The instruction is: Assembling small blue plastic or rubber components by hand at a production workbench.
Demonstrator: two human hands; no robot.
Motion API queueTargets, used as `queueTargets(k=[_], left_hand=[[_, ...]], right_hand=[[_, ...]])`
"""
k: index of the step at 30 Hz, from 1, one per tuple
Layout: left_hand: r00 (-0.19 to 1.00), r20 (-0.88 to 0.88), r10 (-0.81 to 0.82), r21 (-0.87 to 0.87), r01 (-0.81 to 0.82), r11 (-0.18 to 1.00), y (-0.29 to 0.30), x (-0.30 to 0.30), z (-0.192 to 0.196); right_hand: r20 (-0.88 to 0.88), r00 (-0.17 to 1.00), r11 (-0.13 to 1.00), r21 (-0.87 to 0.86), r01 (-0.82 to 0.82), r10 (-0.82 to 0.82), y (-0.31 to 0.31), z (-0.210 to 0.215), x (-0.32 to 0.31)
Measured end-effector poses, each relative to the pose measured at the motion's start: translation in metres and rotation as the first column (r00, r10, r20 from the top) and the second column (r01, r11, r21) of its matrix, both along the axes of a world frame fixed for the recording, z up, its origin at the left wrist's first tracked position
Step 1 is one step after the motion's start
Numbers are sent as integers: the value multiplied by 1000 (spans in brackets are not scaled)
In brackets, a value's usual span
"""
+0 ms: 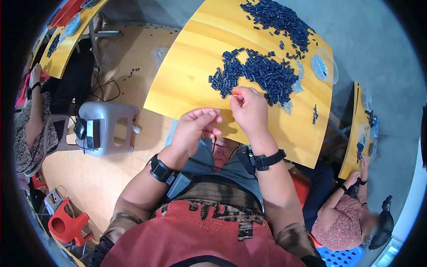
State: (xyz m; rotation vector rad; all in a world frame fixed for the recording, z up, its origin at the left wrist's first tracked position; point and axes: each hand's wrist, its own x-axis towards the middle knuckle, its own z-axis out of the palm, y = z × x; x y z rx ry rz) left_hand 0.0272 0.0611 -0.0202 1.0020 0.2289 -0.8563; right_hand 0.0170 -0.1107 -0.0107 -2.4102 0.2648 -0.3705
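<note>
My right hand point(250, 108) hovers at the near edge of a heap of small dark blue cylindrical parts point(258, 74) on a yellow wooden table point(191, 75). Its fingertips pinch a tiny orange piece point(234, 93). My left hand point(195, 129) is cupped palm-up just below the table's front edge, fingers curled; what lies inside it is hidden. A black band with a device sits on each wrist.
A second heap of dark parts point(280, 20) lies farther back, with a clear plastic bag point(324, 66) at the right edge. A grey plastic stool point(106, 127) stands left, a red stool point(66, 222) lower left. Other people sit at left point(31, 120) and lower right point(344, 213).
</note>
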Motion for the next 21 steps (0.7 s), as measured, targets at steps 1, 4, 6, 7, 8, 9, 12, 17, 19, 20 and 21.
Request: queueTargets(k=[1,4,6,7,8,9,12,17,19,20,21], left_hand=[[1000,-3,1,-2,-1,1000,0,0,1],[998,-36,-41,43,43,998,2,2,5],[996,-33,-80,28,81,996,4,3,3],[996,-33,-80,31,81,996,4,4,3],[996,-38,-85,27,86,996,4,4,4],[995,-43,-89,23,90,996,4,5,4],[996,-51,-75,43,77,996,1,6,7],[997,-44,-70,19,71,997,1,6,4],[997,-41,-72,8,73,997,-1,7,6],[996,-33,-82,25,83,996,-4,8,11],[995,-26,-92,43,93,995,-7,8,16]], right_hand=[[-9,1000,999,-51,0,0,1,-1,0],[-35,999,993,-118,9,-14,4,-1,2],[-28,999,988,-155,14,-19,5,-1,2],[-17,1000,981,-191,19,-23,5,-1,3],[-16,1000,982,-188,20,-23,6,-1,4],[-7,1000,974,-226,10,-12,6,-2,5],[-14,1000,962,-274,-2,-1,3,-1,6],[0,1000,975,-219,-30,31,-5,7,-7],[89,981,964,-222,-149,172,-9,18,-19],[92,981,965,-218,-146,169,-12,23,-27],[105,963,947,-237,-217,247,-15,29,-35]])
